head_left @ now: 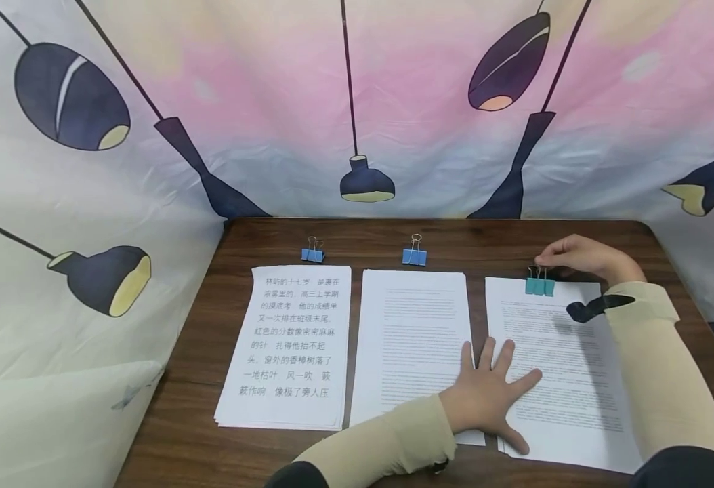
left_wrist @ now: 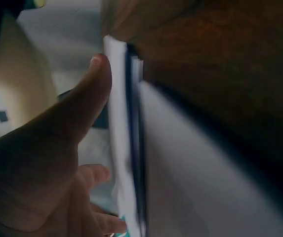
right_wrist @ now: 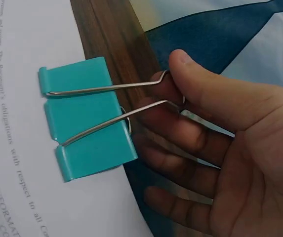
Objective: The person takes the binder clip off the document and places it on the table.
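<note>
Your right hand (head_left: 591, 259) pinched the teal clip (head_left: 540, 287) at twelve o'clock on the paper stack (head_left: 558, 346); your left hand (head_left: 491, 395) lay spread at its eight o'clock.

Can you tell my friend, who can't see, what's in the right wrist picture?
A right hand pinches the silver wire handle of a teal binder clip straddling the edge of white printed paper. Brown wood shows alongside.

I see the left hand (left_wrist: 45, 163), thumb outstretched beside white paper (left_wrist: 118, 108). Another white sheet (left_wrist: 190, 185) slants across the brown tabletop (left_wrist: 220, 64).
</note>
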The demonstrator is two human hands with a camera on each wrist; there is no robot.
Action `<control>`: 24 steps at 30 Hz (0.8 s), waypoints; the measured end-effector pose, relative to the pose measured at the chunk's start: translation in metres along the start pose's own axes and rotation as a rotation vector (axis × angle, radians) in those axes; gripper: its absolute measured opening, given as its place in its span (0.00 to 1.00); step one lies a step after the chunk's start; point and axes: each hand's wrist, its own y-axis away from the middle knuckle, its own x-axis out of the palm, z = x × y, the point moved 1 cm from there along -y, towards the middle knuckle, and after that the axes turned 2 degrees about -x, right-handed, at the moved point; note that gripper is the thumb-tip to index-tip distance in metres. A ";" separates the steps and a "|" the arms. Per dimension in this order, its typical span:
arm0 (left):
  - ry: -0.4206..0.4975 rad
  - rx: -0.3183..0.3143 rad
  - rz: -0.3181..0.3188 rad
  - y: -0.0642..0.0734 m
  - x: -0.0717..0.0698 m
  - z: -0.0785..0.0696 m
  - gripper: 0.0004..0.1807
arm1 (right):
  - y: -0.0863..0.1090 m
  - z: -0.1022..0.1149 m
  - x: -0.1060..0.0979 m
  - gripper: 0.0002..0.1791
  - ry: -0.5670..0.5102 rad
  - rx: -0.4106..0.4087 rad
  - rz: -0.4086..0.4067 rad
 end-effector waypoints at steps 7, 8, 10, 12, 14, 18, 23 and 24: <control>-0.069 -0.025 0.057 -0.011 0.009 -0.012 0.69 | -0.002 -0.009 0.005 0.24 -0.029 0.026 0.004; -0.080 -0.030 0.063 -0.011 0.009 -0.013 0.69 | -0.002 -0.010 0.006 0.24 -0.034 0.034 0.002; -0.082 -0.039 0.071 -0.012 0.009 -0.013 0.69 | -0.001 -0.012 0.007 0.26 -0.046 0.050 0.000; -0.089 -0.043 0.079 -0.011 0.008 -0.013 0.69 | -0.001 -0.014 0.007 0.26 -0.062 0.070 -0.001; -0.093 -0.049 0.085 -0.011 0.007 -0.014 0.69 | 0.000 -0.013 0.008 0.26 -0.075 0.074 0.001; -0.096 -0.056 0.089 -0.011 0.007 -0.015 0.69 | 0.001 -0.010 0.009 0.26 -0.086 0.066 0.009; -0.091 -0.060 0.103 -0.010 0.007 -0.015 0.69 | -0.001 -0.010 0.009 0.26 -0.068 0.056 -0.005; -0.091 -0.060 0.104 -0.010 0.007 -0.015 0.69 | -0.003 -0.010 0.009 0.26 -0.059 0.055 -0.010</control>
